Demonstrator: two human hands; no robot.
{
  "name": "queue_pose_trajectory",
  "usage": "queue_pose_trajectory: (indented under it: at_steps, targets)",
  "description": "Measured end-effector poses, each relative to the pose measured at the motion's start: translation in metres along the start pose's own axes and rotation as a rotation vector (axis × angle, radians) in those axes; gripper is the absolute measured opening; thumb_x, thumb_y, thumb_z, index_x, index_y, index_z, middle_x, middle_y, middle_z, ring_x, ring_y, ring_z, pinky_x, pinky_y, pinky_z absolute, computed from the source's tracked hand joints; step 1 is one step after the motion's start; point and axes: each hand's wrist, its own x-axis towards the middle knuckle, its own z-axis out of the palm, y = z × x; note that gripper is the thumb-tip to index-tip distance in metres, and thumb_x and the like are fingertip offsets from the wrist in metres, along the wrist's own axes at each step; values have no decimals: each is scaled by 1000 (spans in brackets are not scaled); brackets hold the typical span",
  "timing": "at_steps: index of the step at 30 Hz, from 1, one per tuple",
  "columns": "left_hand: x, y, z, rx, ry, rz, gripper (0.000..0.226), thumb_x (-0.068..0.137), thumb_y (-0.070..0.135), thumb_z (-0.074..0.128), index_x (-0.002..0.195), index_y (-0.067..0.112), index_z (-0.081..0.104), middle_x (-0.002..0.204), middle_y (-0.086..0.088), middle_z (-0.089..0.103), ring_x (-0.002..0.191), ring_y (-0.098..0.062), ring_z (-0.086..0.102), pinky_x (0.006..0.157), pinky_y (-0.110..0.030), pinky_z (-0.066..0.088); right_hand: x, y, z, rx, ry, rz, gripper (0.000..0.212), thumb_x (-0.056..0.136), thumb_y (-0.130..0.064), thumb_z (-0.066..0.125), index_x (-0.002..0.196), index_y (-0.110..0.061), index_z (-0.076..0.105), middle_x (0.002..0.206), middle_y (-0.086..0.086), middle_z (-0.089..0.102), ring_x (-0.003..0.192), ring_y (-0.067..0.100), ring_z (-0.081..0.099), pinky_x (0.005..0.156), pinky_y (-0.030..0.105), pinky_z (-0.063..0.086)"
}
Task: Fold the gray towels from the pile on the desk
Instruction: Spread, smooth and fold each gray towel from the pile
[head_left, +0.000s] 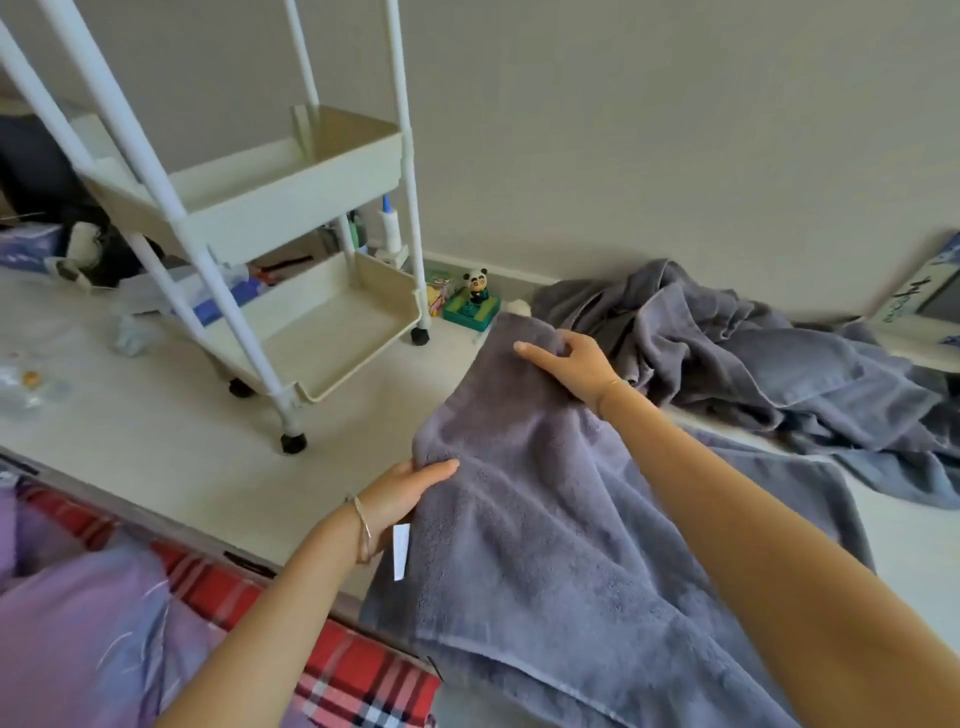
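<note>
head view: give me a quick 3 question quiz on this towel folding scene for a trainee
1. True or false: the left hand and right hand both grip the gray towel.
2. The towel pile lies: A) on a chair B) on the desk C) in a basket.
3. Fill in: the toy figure beside the white cart is a ____.
Key: 1 true; 2 B; 3 panda.
</note>
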Motion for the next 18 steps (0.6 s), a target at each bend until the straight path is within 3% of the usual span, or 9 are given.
queue_pose_trajectory:
  at_steps: [2,4,6,8,11,13,16,18]
  targets:
    - [20,-29,-17,196,139,-35,28,90,27,60,111,8,63,103,-7,70,93,-19,66,79,-28,53,19,37,12,-293,55,38,36,78,-39,73,72,-10,51,63,-3,46,66,14,45,63,25,38]
    - [36,-54,-31,348,234,-74,28,86,31,65,100,8,63,94,-6,69,93,-24,64,82,-36,52,29,69,24,-425,-16,119,36,81,-36,71,71,-5,56,63,-1,50,71,17,48,66,28,36]
    - [43,-65,-36,419,260,-65,22,86,33,64,90,12,60,79,0,63,82,-21,61,67,-28,47,30,87,32,-535,-95,145,34,84,-34,68,67,-7,59,65,2,56,74,19,52,68,27,36]
    - [48,-66,-38,451,256,-17,17,87,31,63,88,14,59,77,0,61,78,-20,58,61,-25,41,34,96,37,-563,-88,142,23,87,-30,66,76,-10,62,77,7,63,80,23,58,72,29,42]
    - [53,-64,-36,465,228,79,14,88,21,62,96,9,61,90,-10,66,84,-24,60,70,-29,41,41,94,39,-465,44,86,18,91,-23,60,92,-4,60,93,15,66,92,33,60,80,35,46]
    - [57,-64,-34,465,225,127,17,88,17,62,101,5,61,97,-15,67,89,-26,62,73,-29,43,40,83,36,-402,182,-5,16,93,-23,56,97,-7,57,98,10,66,93,30,60,77,33,44]
    - [61,-64,-31,529,250,138,16,87,18,62,96,5,60,93,-18,67,81,-28,62,71,-34,46,39,71,24,-476,389,-60,18,94,-30,53,100,-13,58,100,4,68,92,26,59,70,31,39]
    - [63,-66,-30,567,285,109,12,87,20,62,89,9,59,84,-12,66,73,-25,59,66,-32,45,44,76,19,-597,355,11,19,93,-33,54,99,-15,58,95,4,66,93,29,59,70,32,39]
